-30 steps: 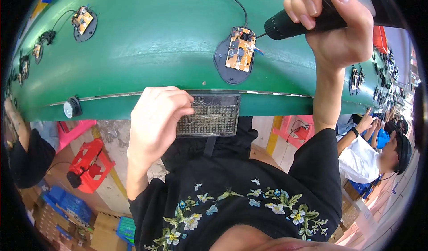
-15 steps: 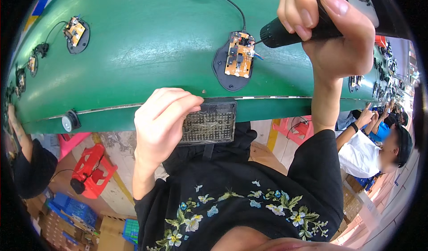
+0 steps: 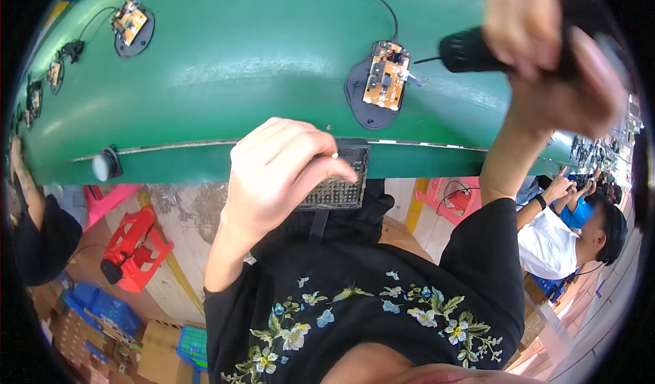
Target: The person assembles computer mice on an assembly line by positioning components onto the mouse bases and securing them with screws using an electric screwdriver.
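Note:
My right hand (image 3: 552, 56), blurred by motion, is wrapped round a black electric screwdriver (image 3: 473, 51). Its thin bit points left, a short way off the orange circuit board (image 3: 386, 83). That board sits on a black, rounded mouse base (image 3: 372, 116) with a cable running up from it; small coloured wires stick out at the board's right. Over the left part of a dark, shallow tray (image 3: 351, 153) at the table's edge is my left hand (image 3: 276, 172), fingers curled with thumb against forefinger. A tiny pale speck shows at the pinch, too small to name.
More mouse bases with boards (image 3: 129, 27) lie along the green surface (image 3: 225, 77) at left. A round knob (image 3: 104, 165) juts from the near edge. Red stools (image 3: 140, 247) stand below. Co-workers sit left and right, one in a white shirt (image 3: 549, 240).
The screwdriver has moved right, its bit coming away from the circuit board. My left hand has shifted right over the tray. The mouse bases appear slightly further right in view.

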`<state>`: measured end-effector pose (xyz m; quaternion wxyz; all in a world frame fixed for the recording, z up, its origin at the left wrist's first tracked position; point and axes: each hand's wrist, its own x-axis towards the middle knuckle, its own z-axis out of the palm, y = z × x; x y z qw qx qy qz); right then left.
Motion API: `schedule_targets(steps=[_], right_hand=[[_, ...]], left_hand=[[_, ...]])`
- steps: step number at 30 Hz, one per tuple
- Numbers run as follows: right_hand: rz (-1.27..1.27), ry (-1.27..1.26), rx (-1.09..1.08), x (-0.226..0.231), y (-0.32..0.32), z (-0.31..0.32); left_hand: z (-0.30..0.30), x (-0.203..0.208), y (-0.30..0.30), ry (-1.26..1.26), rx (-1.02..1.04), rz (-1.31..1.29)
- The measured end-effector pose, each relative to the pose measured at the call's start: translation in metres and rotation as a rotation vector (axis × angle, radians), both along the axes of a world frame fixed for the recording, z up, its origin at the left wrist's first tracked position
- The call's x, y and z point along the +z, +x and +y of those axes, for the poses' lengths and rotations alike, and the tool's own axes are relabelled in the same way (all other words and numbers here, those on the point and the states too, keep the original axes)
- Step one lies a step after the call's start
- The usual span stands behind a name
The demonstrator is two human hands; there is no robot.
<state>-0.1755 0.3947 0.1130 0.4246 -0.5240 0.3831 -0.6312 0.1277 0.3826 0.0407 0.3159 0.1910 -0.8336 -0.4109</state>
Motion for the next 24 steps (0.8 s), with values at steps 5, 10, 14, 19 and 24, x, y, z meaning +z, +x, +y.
schedule_targets(steps=[5,10,14,19,24], right_hand=[[-0.064,-0.189,0.365,0.028,0.008,0.030],[-0.129,-0.265,0.550,0.027,0.024,0.033],[-0.164,-0.289,0.604,0.023,0.030,0.035],[-0.190,-0.314,0.629,0.021,0.034,0.037],[-0.196,-0.302,0.729,0.025,0.036,0.038]], left_hand=[[0.007,-0.008,-0.010,-0.123,0.031,0.047],[0.012,-0.007,-0.021,-0.142,0.010,0.090],[0.013,-0.007,-0.022,-0.153,0.001,0.077],[0.015,-0.007,-0.023,-0.132,-0.015,0.074],[0.017,-0.009,-0.019,-0.033,-0.060,0.074]])
